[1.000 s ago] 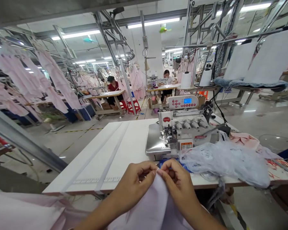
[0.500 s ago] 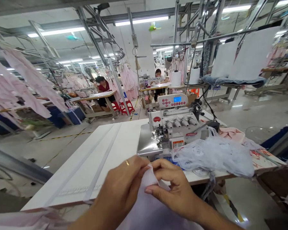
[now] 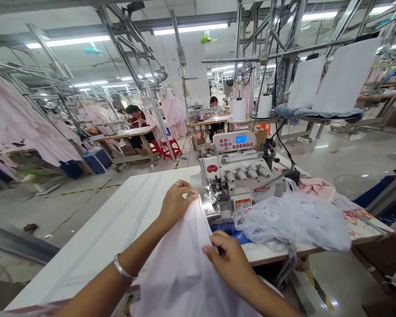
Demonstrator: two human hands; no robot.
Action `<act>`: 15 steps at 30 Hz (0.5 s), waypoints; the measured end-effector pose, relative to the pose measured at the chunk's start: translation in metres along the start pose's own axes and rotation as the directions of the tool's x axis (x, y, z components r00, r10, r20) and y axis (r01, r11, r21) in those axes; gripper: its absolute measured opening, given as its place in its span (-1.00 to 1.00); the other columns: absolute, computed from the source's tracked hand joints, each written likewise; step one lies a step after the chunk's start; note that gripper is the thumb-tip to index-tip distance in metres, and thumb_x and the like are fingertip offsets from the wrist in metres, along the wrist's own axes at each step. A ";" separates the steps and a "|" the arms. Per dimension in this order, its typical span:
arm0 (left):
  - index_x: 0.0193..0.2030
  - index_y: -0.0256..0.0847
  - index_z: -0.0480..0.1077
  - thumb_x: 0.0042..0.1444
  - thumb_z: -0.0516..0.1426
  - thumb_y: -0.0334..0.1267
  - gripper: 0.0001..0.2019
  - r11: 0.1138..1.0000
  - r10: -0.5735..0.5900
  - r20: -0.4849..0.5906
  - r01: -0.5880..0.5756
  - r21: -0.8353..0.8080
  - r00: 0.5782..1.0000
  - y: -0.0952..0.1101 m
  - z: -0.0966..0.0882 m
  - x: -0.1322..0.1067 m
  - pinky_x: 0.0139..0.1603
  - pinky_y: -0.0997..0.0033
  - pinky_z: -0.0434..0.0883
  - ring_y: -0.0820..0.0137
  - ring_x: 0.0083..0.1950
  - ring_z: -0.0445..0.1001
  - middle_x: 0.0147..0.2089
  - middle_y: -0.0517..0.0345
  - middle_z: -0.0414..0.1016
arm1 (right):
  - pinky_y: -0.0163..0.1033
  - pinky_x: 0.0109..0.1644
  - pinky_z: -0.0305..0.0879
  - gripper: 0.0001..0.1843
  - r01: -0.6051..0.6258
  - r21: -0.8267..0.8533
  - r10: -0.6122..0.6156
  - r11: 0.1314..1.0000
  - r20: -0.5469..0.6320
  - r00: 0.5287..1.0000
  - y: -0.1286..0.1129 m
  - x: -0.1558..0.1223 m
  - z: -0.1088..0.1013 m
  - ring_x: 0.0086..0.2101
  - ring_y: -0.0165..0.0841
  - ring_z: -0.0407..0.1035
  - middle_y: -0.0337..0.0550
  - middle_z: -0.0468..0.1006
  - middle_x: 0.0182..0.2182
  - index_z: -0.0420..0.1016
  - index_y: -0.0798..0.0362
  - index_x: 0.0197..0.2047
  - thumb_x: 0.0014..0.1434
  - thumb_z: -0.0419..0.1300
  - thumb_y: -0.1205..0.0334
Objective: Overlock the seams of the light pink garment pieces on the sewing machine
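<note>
A pale pink piece of fabric (image 3: pixel 185 259) hangs over the table's front edge, its narrow upper end close to the needle area of a white overlock sewing machine (image 3: pixel 236 169). My left hand (image 3: pixel 176 200) pinches that upper end, beside the machine's metal plate. Lower down, my right hand (image 3: pixel 229 257) grips the fabric's right edge between thumb and fingers. A silver bangle (image 3: pixel 123 267) circles my left wrist, and a ring is on a finger of that hand.
Right of the machine, a clear plastic bag (image 3: pixel 297 222) lies on the white table (image 3: pixel 95 237), near folded peach fabric (image 3: pixel 317 187). Large white thread cones (image 3: pixel 346 77) stand behind it. Two people sit at machines farther back. Pink garments (image 3: pixel 23 114) hang at left.
My left hand has moved forward to the machine, carrying the fabric's end. My right hand has slid down and holds the edge nearer me. The fabric is now stretched out between them.
</note>
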State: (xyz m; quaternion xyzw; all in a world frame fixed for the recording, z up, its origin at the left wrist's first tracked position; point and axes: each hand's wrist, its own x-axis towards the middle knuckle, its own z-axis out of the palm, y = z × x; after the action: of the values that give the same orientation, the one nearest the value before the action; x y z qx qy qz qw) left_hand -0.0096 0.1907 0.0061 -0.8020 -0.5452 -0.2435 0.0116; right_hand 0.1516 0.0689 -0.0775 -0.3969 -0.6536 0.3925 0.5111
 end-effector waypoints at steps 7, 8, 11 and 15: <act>-0.26 -0.20 0.56 0.27 0.00 -0.35 -0.72 0.979 0.025 0.049 -0.035 0.202 0.998 0.038 -0.014 -0.044 -0.12 0.11 0.40 0.13 -0.14 0.46 -0.22 -0.03 0.54 | -0.32 -0.44 -0.04 -0.53 -0.166 0.205 0.139 0.965 0.143 0.980 -0.007 -0.001 0.003 -0.54 -0.42 0.06 -0.35 0.11 -0.61 0.12 0.02 -0.59 0.27 0.10 0.00; -0.18 -0.22 0.55 0.28 -0.03 -0.38 -0.71 0.975 0.045 0.042 -0.053 0.215 0.998 0.041 -0.013 -0.055 -0.11 0.10 0.42 0.13 -0.13 0.47 -0.16 -0.05 0.55 | -0.31 -0.43 -0.05 -0.52 -0.127 0.153 0.107 0.980 0.129 0.986 -0.007 -0.007 0.005 -0.53 -0.41 0.07 -0.34 0.10 -0.61 0.05 0.02 -0.60 0.29 0.06 0.03; 0.09 -0.24 0.45 0.31 -0.07 -0.40 -0.65 0.960 0.173 -0.019 -0.164 0.225 0.985 0.045 -0.008 -0.085 0.01 0.13 0.47 0.19 -0.01 0.47 0.03 -0.04 0.54 | -0.28 -0.40 -0.01 -0.58 -0.009 0.012 0.008 1.000 0.090 0.996 -0.006 -0.030 0.007 -0.49 -0.37 0.18 -0.29 0.17 -0.58 0.01 0.01 -0.58 0.29 0.03 0.16; 0.26 -0.27 0.32 0.34 -0.04 -0.28 -0.60 0.932 0.307 -0.024 -0.296 0.209 0.951 0.054 -0.002 -0.101 0.15 0.15 0.44 0.21 0.13 0.43 0.18 -0.05 0.48 | -0.31 -0.42 0.02 -0.66 -0.007 -0.030 0.010 1.000 0.093 0.996 -0.008 -0.050 0.004 -0.49 -0.38 0.20 -0.29 0.19 -0.55 0.06 0.01 -0.53 0.27 0.04 0.26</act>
State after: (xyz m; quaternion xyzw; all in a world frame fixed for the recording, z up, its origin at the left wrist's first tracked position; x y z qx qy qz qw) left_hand 0.0083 0.0800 -0.0192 -0.8637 -0.4370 -0.2043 0.1458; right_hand 0.1546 0.0194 -0.0892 -0.3884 -0.6808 0.4030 0.4725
